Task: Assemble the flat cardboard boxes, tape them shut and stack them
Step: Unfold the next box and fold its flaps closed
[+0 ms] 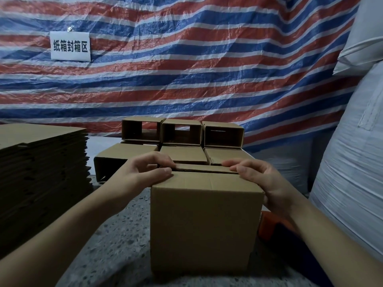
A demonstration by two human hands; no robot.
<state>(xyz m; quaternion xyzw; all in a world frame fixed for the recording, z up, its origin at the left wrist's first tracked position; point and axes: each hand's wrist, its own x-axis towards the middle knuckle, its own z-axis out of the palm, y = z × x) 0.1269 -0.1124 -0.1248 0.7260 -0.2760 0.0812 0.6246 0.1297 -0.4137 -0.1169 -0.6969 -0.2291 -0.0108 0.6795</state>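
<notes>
Speckled floor (116, 235): flat cardboard stack (41, 172) left, assembled boxes (182, 146) behind, box (204, 228) centre.

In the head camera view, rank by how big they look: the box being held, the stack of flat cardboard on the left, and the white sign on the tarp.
1. Stack of flat cardboard and held box: alike, nearness makes it unsure.
2. White sign, smallest, though farther away.
</notes>
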